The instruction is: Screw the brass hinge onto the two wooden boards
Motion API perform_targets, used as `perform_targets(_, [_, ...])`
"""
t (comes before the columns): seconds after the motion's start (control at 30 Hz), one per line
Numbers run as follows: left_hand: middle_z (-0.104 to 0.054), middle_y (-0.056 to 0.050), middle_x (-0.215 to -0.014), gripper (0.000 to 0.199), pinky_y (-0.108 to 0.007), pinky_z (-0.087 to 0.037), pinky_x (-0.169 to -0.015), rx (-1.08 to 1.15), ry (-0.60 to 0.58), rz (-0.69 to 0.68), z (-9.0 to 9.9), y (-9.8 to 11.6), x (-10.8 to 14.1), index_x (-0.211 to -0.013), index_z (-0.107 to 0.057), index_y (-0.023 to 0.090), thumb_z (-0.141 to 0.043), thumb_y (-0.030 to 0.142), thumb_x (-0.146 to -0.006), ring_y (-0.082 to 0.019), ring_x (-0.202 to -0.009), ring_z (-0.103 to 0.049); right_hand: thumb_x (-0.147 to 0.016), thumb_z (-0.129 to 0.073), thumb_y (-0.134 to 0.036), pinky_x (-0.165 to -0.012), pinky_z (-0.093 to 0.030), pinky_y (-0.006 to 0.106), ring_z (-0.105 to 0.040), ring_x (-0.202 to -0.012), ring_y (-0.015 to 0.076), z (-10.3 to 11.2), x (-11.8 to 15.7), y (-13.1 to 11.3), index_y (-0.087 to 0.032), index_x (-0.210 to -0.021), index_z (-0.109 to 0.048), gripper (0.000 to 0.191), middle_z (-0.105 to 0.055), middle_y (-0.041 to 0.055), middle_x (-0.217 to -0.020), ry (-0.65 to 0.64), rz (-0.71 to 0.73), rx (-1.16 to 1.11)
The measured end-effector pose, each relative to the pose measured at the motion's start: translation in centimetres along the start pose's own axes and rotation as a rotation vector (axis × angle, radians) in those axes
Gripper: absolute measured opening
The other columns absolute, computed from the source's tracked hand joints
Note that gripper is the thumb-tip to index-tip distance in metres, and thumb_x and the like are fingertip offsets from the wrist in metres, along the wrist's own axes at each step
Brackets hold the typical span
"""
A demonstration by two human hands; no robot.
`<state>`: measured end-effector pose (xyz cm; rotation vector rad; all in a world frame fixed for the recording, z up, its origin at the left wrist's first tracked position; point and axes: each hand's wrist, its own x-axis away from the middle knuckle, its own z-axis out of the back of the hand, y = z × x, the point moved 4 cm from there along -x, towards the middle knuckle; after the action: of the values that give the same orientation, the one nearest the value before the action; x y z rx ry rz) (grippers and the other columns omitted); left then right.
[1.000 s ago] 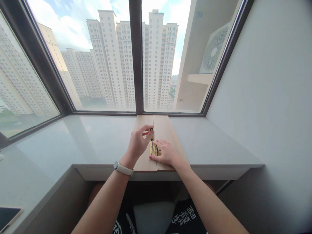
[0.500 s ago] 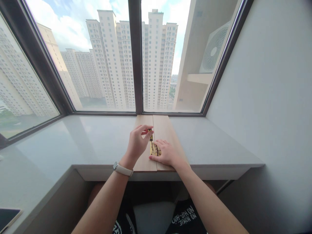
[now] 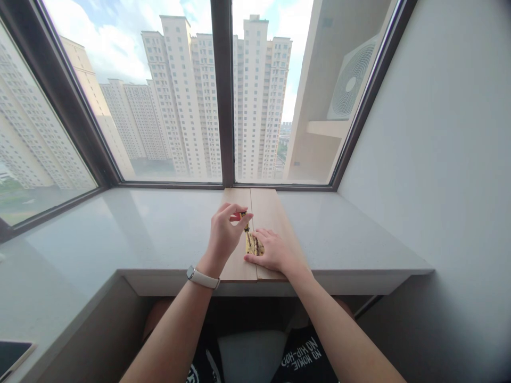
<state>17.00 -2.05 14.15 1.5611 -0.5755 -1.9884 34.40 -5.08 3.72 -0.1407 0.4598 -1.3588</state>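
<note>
My left hand (image 3: 227,230), with a pale watch at the wrist, pinches the handle of a small yellow-and-black screwdriver (image 3: 245,222). The shaft points down to a brass-coloured hinge (image 3: 250,246), which lies across the seam between two light wooden boards (image 3: 275,210). Whether the tip sits in a screw is too small to tell. From the right, my right hand (image 3: 271,251) presses on the hinge, its thumb at the near edge and its fingers over the far right part, hiding some of it.
Both boards lie on a white windowsill counter (image 3: 167,223), running from the window frame to the front edge. A dark tablet-like object (image 3: 15,355) rests at the lower left. A white wall (image 3: 431,159) rises on the right.
The top of the screwdriver handle has tilted slightly to the left with my left hand's fingers. My right hand and the hinge have stayed in place.
</note>
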Motion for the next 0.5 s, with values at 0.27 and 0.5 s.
perform_targets(0.27, [-0.072, -0.006, -0.102, 0.018, -0.032, -0.065, -0.081, 0.029, -0.082, 0.015, -0.25, -0.38, 0.22, -0.108, -0.073, 0.022, -0.064, 0.029, -0.096, -0.017, -0.087, -0.071, -0.075, -0.06, -0.083, -0.121, -0.026, 0.049, -0.039, -0.145, 0.0332, -0.09, -0.03, -0.02, -0.022, -0.15, -0.05, 0.097, -0.048, 0.0136, -0.155, -0.004, -0.001, 0.004])
perform_targets(0.5, [-0.071, -0.006, -0.101, 0.02, -0.032, -0.066, -0.077, 0.022, -0.042, -0.015, -0.18, 0.0, 0.13, -0.102, -0.075, 0.02, -0.073, 0.035, -0.09, -0.017, -0.085, -0.07, -0.075, -0.061, -0.082, -0.122, -0.025, 0.05, -0.037, -0.146, 0.0338, -0.27, -0.13, 0.16, -0.022, -0.149, -0.051, 0.095, -0.047, 0.0131, -0.156, -0.004, -0.002, 0.003])
